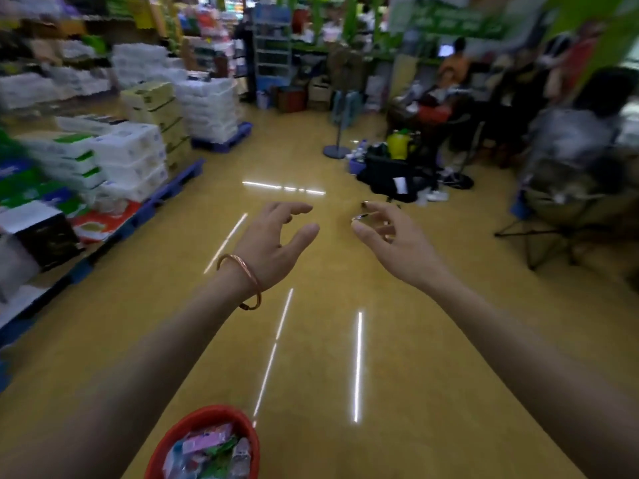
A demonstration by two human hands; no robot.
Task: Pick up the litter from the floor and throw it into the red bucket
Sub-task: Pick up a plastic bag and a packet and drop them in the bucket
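While both hands hold nothing, step: search for more to pick up, judged.
Left hand (273,236): fingers spread, relaxed, empty.
Right hand (390,236): fingers loosely apart, empty.
Red bucket (207,413): round plastic, below left forearm; crinkly wrapper litter (207,451) inside.
Floor (415,340): glossy yellow; no loose scraps discernible.
Next: scan, stoop, pinch.

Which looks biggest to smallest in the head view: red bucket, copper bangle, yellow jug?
1. red bucket, though cut off by the frame edge
2. copper bangle
3. yellow jug
Apparent size only: bucket and bangle sit nearer the camera, jug far off.
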